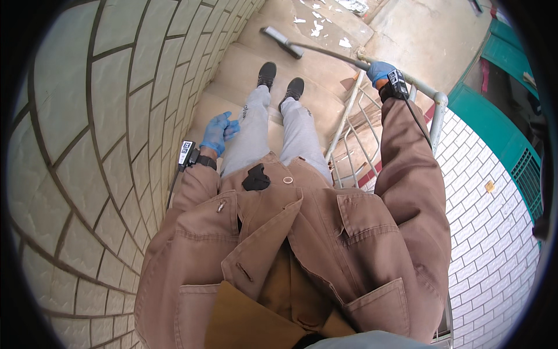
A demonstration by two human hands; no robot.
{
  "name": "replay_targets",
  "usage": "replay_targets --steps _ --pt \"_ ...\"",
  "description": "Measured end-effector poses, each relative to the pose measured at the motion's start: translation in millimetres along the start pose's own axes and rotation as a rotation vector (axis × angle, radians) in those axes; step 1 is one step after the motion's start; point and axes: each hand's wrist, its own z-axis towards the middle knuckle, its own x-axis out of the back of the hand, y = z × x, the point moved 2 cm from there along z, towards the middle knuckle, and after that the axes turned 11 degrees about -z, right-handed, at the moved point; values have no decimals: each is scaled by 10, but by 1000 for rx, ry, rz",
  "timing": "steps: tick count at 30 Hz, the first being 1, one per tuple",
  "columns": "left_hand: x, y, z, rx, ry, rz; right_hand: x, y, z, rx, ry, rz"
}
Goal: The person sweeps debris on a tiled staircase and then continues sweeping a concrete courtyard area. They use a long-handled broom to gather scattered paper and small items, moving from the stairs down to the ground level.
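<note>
My right hand (380, 73), in a blue disposable glove, grips the long handle of a push broom (327, 53) beside the top of the stair railing. The broom's wide bristled head (282, 42) rests on a concrete step in front of my shoes. My left hand (219, 131), also gloved in blue, hangs beside my left thigh with its fingers loosely curled and apart. Nothing shows in it. Torn white paper scraps (318, 29) lie scattered past the broom head.
Concrete stairs (244, 65) run beneath my feet. A tiled wall (144, 87) stands close on my left. On my right is a metal railing (425, 90), with teal metalwork (484, 115) and a white tiled wall (484, 218) beyond it. Crumpled clear plastic (355, 6) lies at the far edge.
</note>
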Motion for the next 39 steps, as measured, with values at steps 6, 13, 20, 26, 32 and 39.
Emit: replay_targets --steps 6,13,20,26,32,39 --pt "29 -51 114 -13 -23 -43 345 -184 -122 36 -56 42" --pt "-84 -83 164 32 -108 -51 865 2 -80 142 -58 -126" --pt "77 -97 151 17 -3 -65 973 -734 541 354 146 -108" --pt "175 -164 158 -5 30 -81 551 -589 979 130 74 -40" --pt "106 -100 147 -8 -9 -71 -38 -3 468 -206 -264 170" --pt "38 81 154 -76 3 -25 -185 28 -832 -117 -187 194"
